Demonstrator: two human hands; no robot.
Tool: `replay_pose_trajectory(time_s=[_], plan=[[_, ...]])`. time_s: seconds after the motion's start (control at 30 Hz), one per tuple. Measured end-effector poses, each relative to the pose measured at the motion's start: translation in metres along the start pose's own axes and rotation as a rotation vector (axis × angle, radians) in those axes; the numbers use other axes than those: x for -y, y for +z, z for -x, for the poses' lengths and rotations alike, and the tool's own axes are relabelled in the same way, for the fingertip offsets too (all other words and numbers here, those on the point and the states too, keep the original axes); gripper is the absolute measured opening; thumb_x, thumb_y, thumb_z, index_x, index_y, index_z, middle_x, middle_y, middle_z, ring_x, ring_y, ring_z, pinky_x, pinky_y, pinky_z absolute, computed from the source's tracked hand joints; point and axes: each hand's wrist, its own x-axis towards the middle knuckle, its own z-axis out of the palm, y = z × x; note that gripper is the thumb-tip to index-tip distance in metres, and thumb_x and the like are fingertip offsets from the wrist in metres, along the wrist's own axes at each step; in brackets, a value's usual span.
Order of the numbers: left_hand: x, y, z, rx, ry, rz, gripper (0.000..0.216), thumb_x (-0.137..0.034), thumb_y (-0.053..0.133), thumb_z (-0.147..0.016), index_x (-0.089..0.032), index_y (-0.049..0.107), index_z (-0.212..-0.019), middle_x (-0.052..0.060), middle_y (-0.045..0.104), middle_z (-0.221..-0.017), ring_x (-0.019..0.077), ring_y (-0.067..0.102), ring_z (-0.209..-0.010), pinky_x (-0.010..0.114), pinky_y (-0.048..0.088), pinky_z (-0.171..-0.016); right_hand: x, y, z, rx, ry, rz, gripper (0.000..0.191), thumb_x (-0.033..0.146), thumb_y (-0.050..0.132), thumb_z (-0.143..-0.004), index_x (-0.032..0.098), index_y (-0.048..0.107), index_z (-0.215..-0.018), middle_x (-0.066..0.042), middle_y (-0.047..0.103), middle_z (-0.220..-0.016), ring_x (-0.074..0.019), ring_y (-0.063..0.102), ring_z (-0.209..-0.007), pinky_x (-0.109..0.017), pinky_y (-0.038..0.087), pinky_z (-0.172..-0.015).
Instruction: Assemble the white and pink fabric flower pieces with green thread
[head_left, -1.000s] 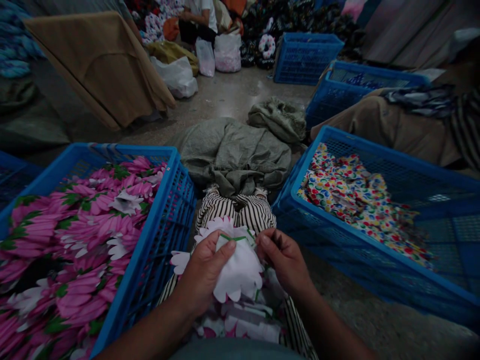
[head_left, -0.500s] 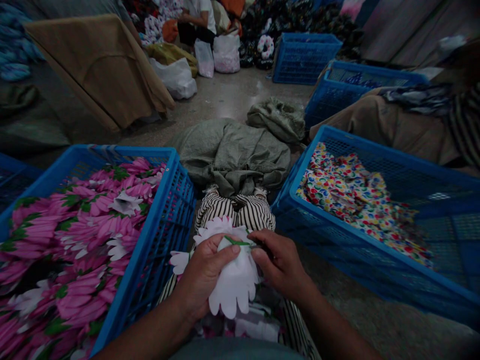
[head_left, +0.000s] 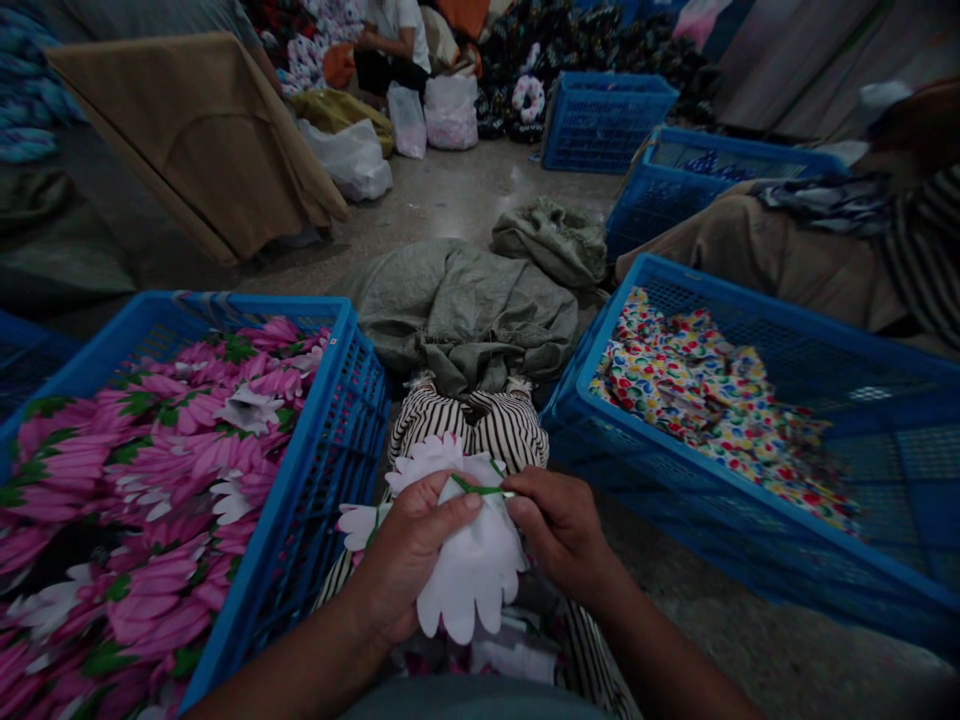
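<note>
My left hand [head_left: 416, 540] is closed on a white petal-edged fabric flower [head_left: 471, 570], its thumb pressing near a narrow green strip [head_left: 478, 487]. At the right end of that strip, my right hand [head_left: 559, 525] pinches with thumb and forefinger; a small pale, shiny bit shows at its fingertips, too small to name. Behind the fingers, another scalloped white piece with pink edges [head_left: 427, 460] spreads out. A further petal piece [head_left: 361, 524] sticks out left of my left hand. More white and pink pieces [head_left: 514, 655] lie on my lap, over striped trousers.
On the left stands a blue crate [head_left: 349, 330] heaped with pink fabric flowers [head_left: 172, 440]. A blue crate [head_left: 675, 455] on the right holds colourful printed fabric pieces [head_left: 697, 390]. Grey-green sacks [head_left: 465, 300] lie ahead. Other people sit farther off, near a brown-draped table [head_left: 187, 140].
My right fingers have closed in at the green strip's end, and the strip has shifted slightly. The white flower has turned a little; my left hand keeps its hold.
</note>
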Motion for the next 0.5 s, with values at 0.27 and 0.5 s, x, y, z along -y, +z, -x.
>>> replay_pose_trajectory(time_s=[0.27,0.5], plan=[[0.0018,-0.0014,0.0002,-0.031,0.055,-0.010,0.026,-0.028,0.073,-0.062,-0.015,0.059,-0.080,0.001,0.065,-0.066,0.0109,0.056,-0.046,0.023,0.045,-0.051,0.0008,-0.0025,0.0069,-0.125,0.025,0.052,0.014,0.023,0.048,-0.083,0.019,0.056,-0.093,-0.003,0.057,-0.072,-0.0154,0.052,-0.061,-0.027,0.036,-0.056],[0.0041,-0.0033,0.0031,-0.004,0.056,-0.007,0.020,-0.025,0.070,-0.066,-0.017,0.055,-0.076,-0.001,0.061,-0.060,0.0105,0.056,-0.047,0.021,0.045,-0.049,0.0031,-0.0007,0.0039,-0.012,0.048,-0.073,0.016,0.024,0.043,-0.086,0.021,0.056,-0.095,-0.003,0.061,-0.076,-0.0139,0.055,-0.063,-0.025,0.038,-0.056]])
